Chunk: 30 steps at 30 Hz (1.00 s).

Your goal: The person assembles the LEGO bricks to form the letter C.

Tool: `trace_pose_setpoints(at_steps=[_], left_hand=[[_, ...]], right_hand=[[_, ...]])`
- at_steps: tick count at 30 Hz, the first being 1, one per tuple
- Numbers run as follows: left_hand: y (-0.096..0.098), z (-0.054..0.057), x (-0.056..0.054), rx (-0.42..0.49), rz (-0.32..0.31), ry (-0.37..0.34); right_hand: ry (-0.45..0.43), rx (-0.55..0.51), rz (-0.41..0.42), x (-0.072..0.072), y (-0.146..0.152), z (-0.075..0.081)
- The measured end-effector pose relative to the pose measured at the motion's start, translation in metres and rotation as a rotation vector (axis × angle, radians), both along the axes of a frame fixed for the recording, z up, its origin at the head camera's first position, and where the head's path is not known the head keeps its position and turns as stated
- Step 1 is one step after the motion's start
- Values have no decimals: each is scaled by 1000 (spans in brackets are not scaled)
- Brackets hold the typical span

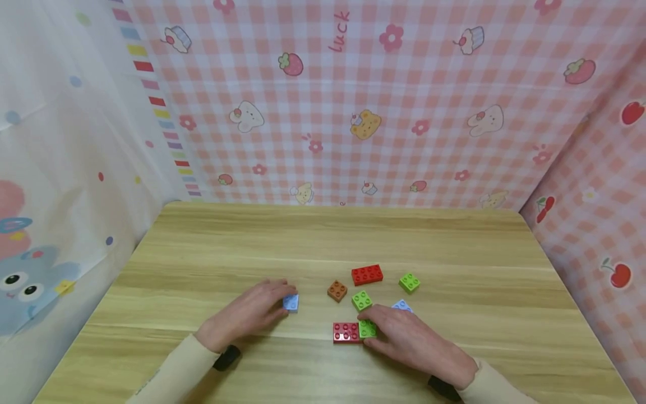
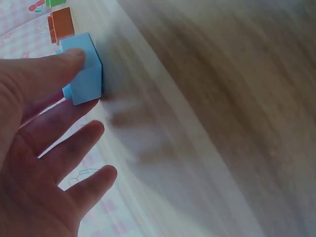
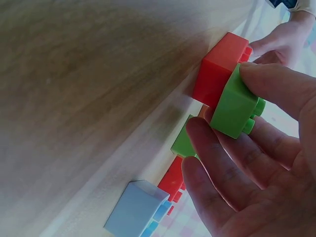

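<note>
My left hand [image 1: 249, 310] pinches a light blue toy brick [image 1: 290, 303] between thumb and fingers at the table's left-centre; its other fingers spread apart in the left wrist view. A bright green brick [image 3: 234, 106] is pinched by my right hand [image 1: 411, 339], thumb on one side and fingers on the other. That green brick meets the right end of a long red brick [image 1: 346, 333]; whether they are joined I cannot tell. Just beyond the right fingertips lies another green brick [image 1: 361, 301]. A second blue brick [image 1: 402, 306] is partly hidden behind the right hand.
A brown brick [image 1: 337, 290] lies between the hands, farther back. Beyond it are a second red brick [image 1: 367, 275] and, to the right, one more green brick [image 1: 409, 283]. All rest on a wood-grain table [image 1: 242, 241] with patterned cloth [image 1: 323, 90] behind.
</note>
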<state>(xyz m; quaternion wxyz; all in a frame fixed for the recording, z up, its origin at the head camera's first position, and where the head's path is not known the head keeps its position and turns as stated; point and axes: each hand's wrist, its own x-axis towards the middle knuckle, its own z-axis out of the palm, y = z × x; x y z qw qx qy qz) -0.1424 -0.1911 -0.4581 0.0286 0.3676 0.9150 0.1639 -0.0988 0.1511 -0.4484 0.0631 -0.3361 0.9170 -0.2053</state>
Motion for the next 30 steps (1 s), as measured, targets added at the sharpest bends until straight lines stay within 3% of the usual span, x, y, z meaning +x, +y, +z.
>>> trace_pose_setpoints(at_steps=[11, 21, 30], left_hand=[[7, 6, 7, 57, -37, 43], [17, 17, 22, 97, -7, -12], [23, 22, 30, 138, 1, -6]], right_hand=[[6, -2, 8, -1, 0, 1], [1, -6, -3, 1, 0, 1], [3, -5, -11, 2, 0, 0]])
